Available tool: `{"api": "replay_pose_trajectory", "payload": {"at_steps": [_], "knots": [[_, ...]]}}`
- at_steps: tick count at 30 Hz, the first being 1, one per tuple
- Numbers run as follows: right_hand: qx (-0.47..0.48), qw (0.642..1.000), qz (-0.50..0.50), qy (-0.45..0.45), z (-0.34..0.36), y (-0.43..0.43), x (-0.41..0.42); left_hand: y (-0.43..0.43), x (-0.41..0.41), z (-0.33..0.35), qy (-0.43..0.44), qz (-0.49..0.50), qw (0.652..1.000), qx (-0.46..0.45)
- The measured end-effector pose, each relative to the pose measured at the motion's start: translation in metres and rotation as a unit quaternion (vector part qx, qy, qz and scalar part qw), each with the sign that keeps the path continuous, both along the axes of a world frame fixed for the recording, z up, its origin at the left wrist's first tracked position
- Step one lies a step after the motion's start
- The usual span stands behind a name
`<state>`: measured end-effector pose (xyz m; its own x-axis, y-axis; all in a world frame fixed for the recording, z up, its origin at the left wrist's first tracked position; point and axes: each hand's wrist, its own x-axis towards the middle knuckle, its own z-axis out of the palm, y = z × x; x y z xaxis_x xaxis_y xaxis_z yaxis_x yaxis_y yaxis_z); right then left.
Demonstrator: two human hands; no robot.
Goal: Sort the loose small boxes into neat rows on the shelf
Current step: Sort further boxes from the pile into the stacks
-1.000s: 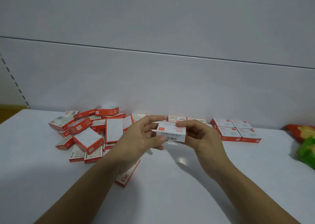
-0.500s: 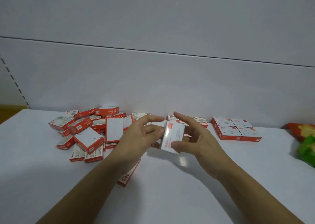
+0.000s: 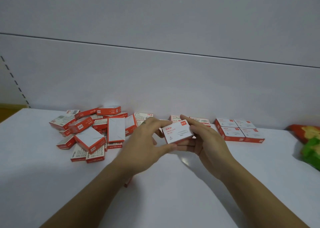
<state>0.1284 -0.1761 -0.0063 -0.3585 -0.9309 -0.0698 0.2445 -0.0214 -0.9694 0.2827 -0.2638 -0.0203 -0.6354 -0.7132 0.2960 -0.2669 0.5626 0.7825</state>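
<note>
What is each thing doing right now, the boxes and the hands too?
held box, up off the shelf, printed face up.
left hand, pinches the held box's left end.
right hand, grips its right end.
loose boxes, jumbled heap, some tilted and overlapping.
four boxes, flat in a neat two-by-two block.
colourful packets, lying at the right edge.

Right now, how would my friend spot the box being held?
On the white shelf, look between the jumbled pile, left, and the tidy four, right. The box is the only one up off the shelf, pinched between the left hand and right hand.
</note>
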Motion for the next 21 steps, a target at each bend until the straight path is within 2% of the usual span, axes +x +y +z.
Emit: {"api": "replay_pose_trajectory", "payload": {"at_steps": [1,2,4,6,13,17,19,21], "knots": [[0.005,0.999,0.004,0.046,0.000,0.001,-0.001,-0.001,0.001,0.001,0.008,0.011,1.000,0.006],[0.009,0.990,0.003,0.138,0.000,0.002,-0.003,-0.002,0.002,0.001,0.014,0.021,1.000,0.011],[0.006,0.929,-0.011,0.369,-0.003,0.005,-0.008,-0.003,0.003,0.001,0.019,0.029,0.999,0.008],[-0.007,0.870,-0.011,0.492,-0.002,0.007,-0.011,-0.002,0.002,0.001,0.016,0.030,0.999,-0.003],[0.017,0.761,-0.041,0.648,0.012,0.009,-0.018,0.003,-0.011,0.002,0.028,0.026,0.999,-0.010],[0.037,0.707,-0.048,0.704,0.024,0.013,-0.020,0.008,-0.024,0.005,0.061,0.006,0.998,-0.033],[0.057,0.673,-0.041,0.736,0.028,0.017,-0.024,0.010,-0.031,0.005,0.057,-0.004,0.997,-0.052],[0.078,0.655,-0.028,0.751,0.030,0.022,-0.031,0.012,-0.040,0.005,0.037,-0.017,0.997,-0.067]]}}
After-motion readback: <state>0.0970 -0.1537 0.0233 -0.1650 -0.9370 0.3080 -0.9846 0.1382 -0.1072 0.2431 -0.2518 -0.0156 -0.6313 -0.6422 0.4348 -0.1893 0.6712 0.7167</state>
